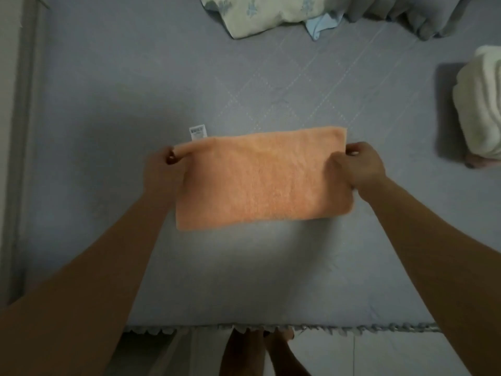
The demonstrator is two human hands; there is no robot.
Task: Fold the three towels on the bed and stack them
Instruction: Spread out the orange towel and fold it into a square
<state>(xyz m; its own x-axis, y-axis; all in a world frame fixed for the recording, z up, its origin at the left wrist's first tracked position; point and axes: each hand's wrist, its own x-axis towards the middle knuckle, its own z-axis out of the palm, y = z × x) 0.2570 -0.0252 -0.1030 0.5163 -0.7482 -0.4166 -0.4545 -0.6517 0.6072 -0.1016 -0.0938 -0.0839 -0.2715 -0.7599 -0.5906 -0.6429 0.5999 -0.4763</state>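
An orange towel (260, 177), folded into a wide rectangle, hangs a little above the grey-blue bed sheet (135, 104) and casts a shadow below it. A white label (198, 132) sticks up at its far left corner. My left hand (162, 166) pinches the towel's far left corner. My right hand (360, 166) grips the far right edge. A cream towel (479, 109) lies bunched at the right edge of the bed, with a bit of pinkish cloth (477, 161) showing beneath its near side.
A floral pillow (260, 14) and a light blue cloth (322, 25) lie at the far side, next to a grey blanket (423, 17). The bed's near edge has a scalloped trim (352, 328). My feet (257, 348) stand on the floor below it.
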